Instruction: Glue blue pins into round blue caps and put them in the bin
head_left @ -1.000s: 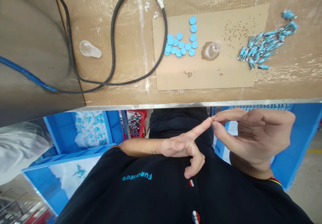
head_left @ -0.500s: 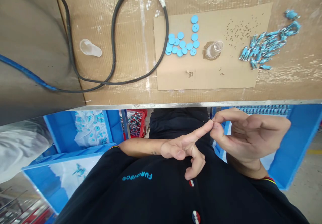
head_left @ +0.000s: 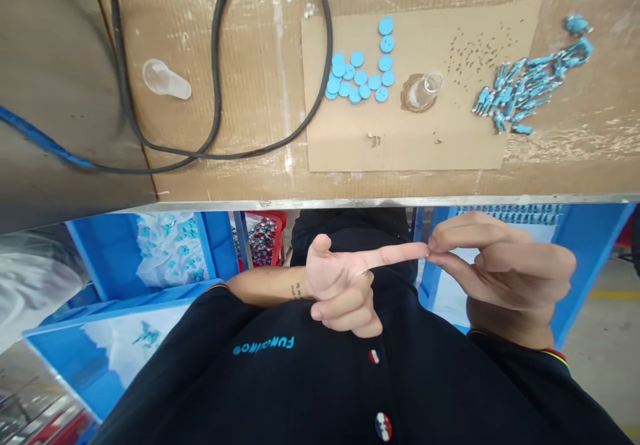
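My left hand is below the table edge, in front of my black shirt. Its index finger points right, the thumb sticks up and the other fingers are curled in. My right hand pinches thumb and forefinger together at the tip of that left index finger. What the pinch holds, if anything, is too small to see. On the table above lie a cluster of blue discs, a small clear cup and a pile of small blue parts, all away from both hands.
A cardboard sheet covers part of the table, whose metal edge runs across the view. A black cable loops at left beside a clear plastic piece. Blue bins and a red basket sit below.
My left hand has turned, with the thumb now raised and the lower fingers curled tighter. The index finger lies more level. My right hand keeps pinching at its tip.
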A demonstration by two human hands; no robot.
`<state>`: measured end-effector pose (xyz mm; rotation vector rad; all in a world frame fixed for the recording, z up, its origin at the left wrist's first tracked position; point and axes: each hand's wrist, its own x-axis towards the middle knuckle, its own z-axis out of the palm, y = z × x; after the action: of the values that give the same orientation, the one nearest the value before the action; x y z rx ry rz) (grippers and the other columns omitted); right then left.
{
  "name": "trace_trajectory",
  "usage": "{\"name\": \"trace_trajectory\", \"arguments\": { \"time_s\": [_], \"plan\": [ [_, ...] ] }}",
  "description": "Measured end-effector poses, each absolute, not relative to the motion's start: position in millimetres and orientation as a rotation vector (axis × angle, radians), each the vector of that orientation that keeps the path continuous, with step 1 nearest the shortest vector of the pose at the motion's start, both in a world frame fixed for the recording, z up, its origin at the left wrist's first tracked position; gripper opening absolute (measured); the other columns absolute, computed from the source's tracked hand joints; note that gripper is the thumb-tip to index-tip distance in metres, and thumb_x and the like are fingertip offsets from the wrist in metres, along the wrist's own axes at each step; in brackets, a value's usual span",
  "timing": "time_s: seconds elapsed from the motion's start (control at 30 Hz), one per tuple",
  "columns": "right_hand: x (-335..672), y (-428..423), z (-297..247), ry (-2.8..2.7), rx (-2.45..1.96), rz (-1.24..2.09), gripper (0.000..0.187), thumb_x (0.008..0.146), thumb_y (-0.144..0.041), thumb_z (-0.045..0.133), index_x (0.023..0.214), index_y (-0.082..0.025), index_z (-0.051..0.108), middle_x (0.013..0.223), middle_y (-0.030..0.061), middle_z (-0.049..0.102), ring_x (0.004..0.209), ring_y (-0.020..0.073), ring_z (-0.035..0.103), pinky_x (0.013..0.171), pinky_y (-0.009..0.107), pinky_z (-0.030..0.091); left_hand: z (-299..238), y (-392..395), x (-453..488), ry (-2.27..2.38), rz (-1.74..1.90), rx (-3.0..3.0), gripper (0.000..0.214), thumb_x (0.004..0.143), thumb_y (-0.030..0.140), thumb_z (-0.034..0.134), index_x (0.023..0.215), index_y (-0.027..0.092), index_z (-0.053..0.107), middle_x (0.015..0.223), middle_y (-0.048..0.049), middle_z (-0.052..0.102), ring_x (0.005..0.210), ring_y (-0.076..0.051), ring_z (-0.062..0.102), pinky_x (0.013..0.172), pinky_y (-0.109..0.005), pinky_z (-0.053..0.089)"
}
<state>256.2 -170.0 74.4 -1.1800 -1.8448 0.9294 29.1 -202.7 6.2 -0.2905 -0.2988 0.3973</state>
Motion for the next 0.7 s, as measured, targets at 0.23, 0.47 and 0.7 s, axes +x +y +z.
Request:
{"name": "trace_trajectory", "arguments": {
  "time_s": [0.23, 0.47, 0.7],
  "plan": [
    [267.4, -155.7, 88.4, -2.165, -0.852, 0.926, 0.036, 0.094, 0.003, 0.063, 0.08, -0.025, 0.045, 0.096, -0.0005, 0.077, 0.084, 0.0143, 0.069, 0.074, 0.03, 0.063, 8.6, -203.4, 24.9, -0.26, 0.4, -0.266, 0.129, 0.077, 0.101, 0.034, 0.17, 0.011, 0.031, 0.035, 0.0041, 0.054, 0.022, -0.023, 0.035, 0.048, -0.036, 0.032],
    [273.0, -135.9, 96.8, -2.374, -0.755, 1.011, 0.026, 0.099, -0.001, 0.05, 0.102, -0.026, 0.054, 0.09, -0.0001, 0.071, 0.077, 0.0148, 0.068, 0.066, 0.028, 0.058, 12.3, -193.4, 27.8, -0.376, 0.326, -0.366, 0.105, 0.087, 0.089, 0.039, 0.167, 0.021, 0.041, 0.048, -0.0004, 0.067, 0.03, -0.022, 0.047, 0.054, -0.035, 0.034],
    [271.6, -153.9, 86.6, -2.172, -0.829, 1.028, 0.034, 0.095, 0.007, 0.054, 0.086, -0.025, 0.046, 0.09, -0.0017, 0.068, 0.081, 0.0126, 0.062, 0.071, 0.028, 0.06, 14.3, -190.9, 27.8, -0.382, 0.319, -0.385, 0.104, 0.089, 0.085, 0.04, 0.168, 0.017, 0.038, 0.049, 0.0007, 0.067, 0.031, -0.021, 0.047, 0.056, -0.035, 0.034]
  ]
}}
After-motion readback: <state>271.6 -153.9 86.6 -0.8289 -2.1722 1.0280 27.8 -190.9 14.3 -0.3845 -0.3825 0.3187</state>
